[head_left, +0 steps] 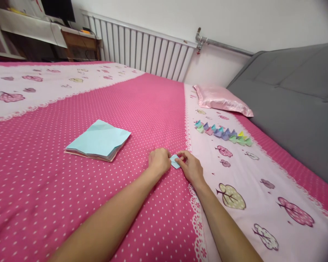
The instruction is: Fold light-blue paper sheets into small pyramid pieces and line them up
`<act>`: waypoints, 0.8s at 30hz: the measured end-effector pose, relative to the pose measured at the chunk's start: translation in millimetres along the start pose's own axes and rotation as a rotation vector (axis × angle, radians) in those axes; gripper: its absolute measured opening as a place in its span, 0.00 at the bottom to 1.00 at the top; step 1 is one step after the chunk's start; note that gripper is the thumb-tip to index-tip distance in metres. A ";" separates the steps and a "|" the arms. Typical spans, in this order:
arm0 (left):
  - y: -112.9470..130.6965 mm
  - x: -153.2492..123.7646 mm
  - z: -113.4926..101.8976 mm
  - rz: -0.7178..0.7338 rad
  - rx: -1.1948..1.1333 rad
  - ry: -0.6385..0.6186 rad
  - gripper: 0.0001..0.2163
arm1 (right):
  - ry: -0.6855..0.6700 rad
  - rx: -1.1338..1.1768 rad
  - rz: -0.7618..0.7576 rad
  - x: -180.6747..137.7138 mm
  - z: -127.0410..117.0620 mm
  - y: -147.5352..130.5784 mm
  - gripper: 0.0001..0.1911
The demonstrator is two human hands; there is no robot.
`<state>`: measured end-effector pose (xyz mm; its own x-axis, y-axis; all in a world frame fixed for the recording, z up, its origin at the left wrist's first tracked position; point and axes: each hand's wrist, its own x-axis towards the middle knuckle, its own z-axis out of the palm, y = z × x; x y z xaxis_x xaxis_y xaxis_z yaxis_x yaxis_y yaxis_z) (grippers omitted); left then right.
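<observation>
Folded lt-blue paper [175, 162] is btwn my two hands, low over the bed [142, 105]. My L hand [160, 160] is curled, holding its L edge; my R hand [190, 166] pinches the R side, thumb on top. Paper stack [98, 140] w/ blue top sheet lies L. Multicolor folded pcs [226, 134] sit R, nr the pillow [222, 101].

Across the back we have the white wall [153, 18], the ribbed radiator [138, 46] standing along it, the grey pipe [226, 46] slanting off to the right! Far left, a dark monitor [58, 10] on the cloth-draped desk [79, 40]; over right, the padded grey headboard [292, 83] rises beside a shiny pink pillow [224, 100] on the wide, dotted bed [153, 98]
</observation>
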<state>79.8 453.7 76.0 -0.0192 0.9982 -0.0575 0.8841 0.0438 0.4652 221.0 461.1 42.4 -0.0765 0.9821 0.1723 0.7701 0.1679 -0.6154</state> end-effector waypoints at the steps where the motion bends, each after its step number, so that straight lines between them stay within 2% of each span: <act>1: -0.2 -0.6 0.2 0.014 -0.010 0.001 0.13 | 0.010 0.012 -0.004 0.3 0.0 0.3 0.10; 10: -5.3 4.5 3.9 0.053 -0.108 -0.025 0.11 | 0.089 0.130 -0.008 3.9 -1.4 5.5 0.08; 17: -4.0 6.9 4.6 0.071 -0.049 0.010 0.11 | 0.005 0.057 0.017 3.5 -9.9 1.0 0.10; 24: -1.1 9.2 11.3 0.004 -0.010 0.047 0.10 | 0.004 -0.009 0.043 3.5 -6.3 -0.6 0.11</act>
<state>83.9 462.4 65.0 -0.0382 0.9992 -0.0140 0.8793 0.0402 0.4745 224.3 463.8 48.3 -0.0407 0.9881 0.1487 0.7783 0.1246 -0.6154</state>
